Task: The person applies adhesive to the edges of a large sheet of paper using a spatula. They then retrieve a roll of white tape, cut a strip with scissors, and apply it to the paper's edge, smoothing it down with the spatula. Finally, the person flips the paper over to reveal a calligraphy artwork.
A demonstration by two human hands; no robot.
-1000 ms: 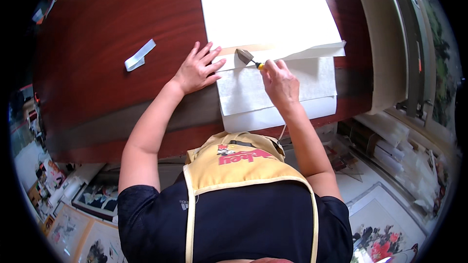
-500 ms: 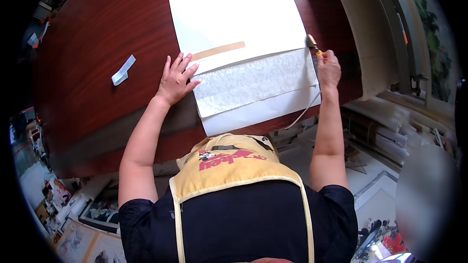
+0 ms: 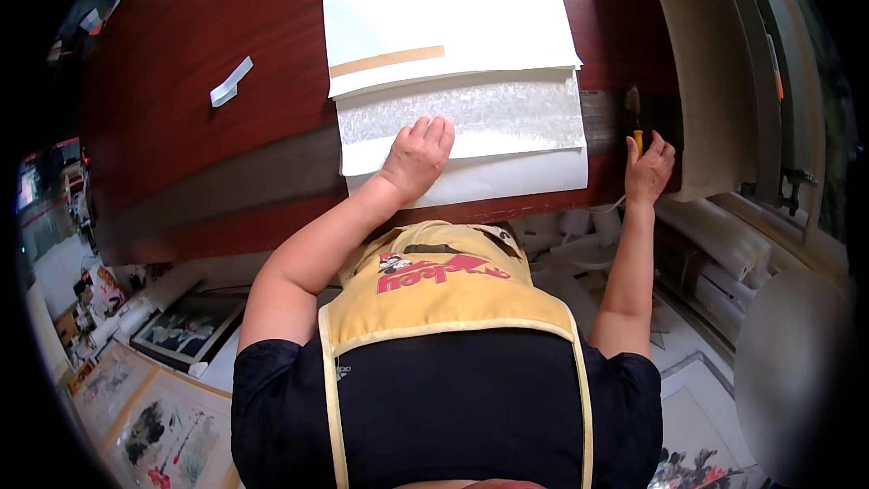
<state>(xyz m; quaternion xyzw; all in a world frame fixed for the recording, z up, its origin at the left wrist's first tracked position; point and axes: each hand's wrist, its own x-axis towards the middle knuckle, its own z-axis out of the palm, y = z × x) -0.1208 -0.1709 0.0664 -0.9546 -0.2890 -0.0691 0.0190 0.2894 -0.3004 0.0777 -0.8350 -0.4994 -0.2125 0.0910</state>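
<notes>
1. Top of white sheet [image 3: 444, 0] cut off by upper edge; far corners of table [image 3: 181, 81] lost in dark fisheye rim.
2. Brush [image 3: 635, 113] small and dim against shadowed wood; bristle end hard to make out, only dark head and yellow handle clear.
3. Whether right hand [image 3: 648, 172] grips the handle or merely touches it: cannot tell; fingers point upward, loosely together, at the handle's lower end.
4. Lower body and floor partly hidden behind yellow apron [image 3: 444, 290] and black shirt.
5. Against half a second ago: left hand [image 3: 416, 156] moved off bare wood at the paper's left edge onto the paper itself; right hand dropped lower and farther right, away from the paper's corner; brush now on the table right of the paper.
6. Left hand flat, palm down, fingers spread narrowly, pressing textured paper [image 3: 471, 113] and the plain white strip below it, near the table's front edge.
7. Textured paper translucent, fibrous, mottled, rectangular, lying under the front edge of the smooth white sheet; thin tan strip [image 3: 387, 61] across that sheet.
8. Table reddish-brown, polished, with a duller band along the front.
9. Small folded pale slip [image 3: 231, 82] well apart at left.
10. Paper rolls [image 3: 715, 244] and painted pictures [image 3: 154, 435] below table level.
</notes>
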